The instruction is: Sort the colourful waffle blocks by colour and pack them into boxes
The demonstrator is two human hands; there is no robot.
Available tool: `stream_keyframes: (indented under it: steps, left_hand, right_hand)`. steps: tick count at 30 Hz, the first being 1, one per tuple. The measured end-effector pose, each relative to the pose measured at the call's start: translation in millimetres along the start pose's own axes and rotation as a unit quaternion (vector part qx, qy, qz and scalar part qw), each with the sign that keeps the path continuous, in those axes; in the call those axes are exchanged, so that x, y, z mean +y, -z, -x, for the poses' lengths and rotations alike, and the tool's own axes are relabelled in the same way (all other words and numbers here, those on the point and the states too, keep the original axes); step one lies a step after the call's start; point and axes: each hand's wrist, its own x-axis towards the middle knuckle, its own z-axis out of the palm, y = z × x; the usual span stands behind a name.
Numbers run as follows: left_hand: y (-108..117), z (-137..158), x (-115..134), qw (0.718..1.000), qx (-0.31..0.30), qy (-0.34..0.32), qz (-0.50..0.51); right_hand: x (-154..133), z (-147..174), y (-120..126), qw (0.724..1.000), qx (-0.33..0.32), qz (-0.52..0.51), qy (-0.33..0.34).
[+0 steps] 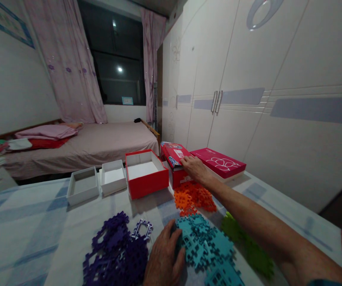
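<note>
My right hand (194, 169) reaches out to a red box with a patterned lid (173, 154). Its fingers are bent over the lid's right edge, and the lid sits tilted on the red box base (180, 177). On the striped cloth, my left hand (163, 256) rests with thumb and fingers apart, between a pile of dark purple interlocking plastic pieces (116, 254) and a pile of teal ones (205, 242). Orange pieces (193, 197) lie in front of the red box. Green pieces (246, 246) are partly hidden under my right forearm.
Left of the lidded box stand an open red box (148, 182), a small white box (113, 188) and a grey-white box (83, 196). A flat crimson box (218, 161) lies to the right. Beyond the table are a bed (114, 137) and a white wardrobe (248, 59).
</note>
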Motion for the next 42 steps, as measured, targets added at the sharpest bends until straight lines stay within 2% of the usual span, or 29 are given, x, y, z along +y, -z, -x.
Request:
stream_keyframes:
  steps: [7, 13, 24, 30, 35, 42]
  left_hand:
    - [0.8, -2.4, 4.4, 1.0, -0.006, 0.011, -0.013]
    - [-1.5, 0.7, -0.3, 1.0, 0.004, -0.007, -0.011]
    - [0.1, -2.4, -0.4, 1.0, -0.007, -0.011, -0.016]
    - [-1.7, -1.1, -2.6, 1.0, 0.001, -0.011, -0.008]
    - [-2.7, 1.0, -4.1, 1.0, 0.003, -0.012, -0.007]
    - [-5.4, -0.3, -7.5, 1.0, -0.003, -0.02, -0.018]
  right_hand:
    - [27.1, 1.9, -11.9, 0.992, -0.044, 0.02, -0.115]
    - [49.1, 12.0, -20.9, 0.986, -0.056, -0.008, -0.157]
    - [81.4, 25.2, -12.8, 0.96, -0.038, -0.095, -0.261]
    - [111.4, 22.2, -13.9, 0.922, -0.017, -0.171, -0.346]
    - [138.4, 20.9, -15.9, 0.884, 0.002, -0.258, -0.39]
    - [151.7, 25.8, -29.4, 0.794, 0.071, -0.387, -0.464]
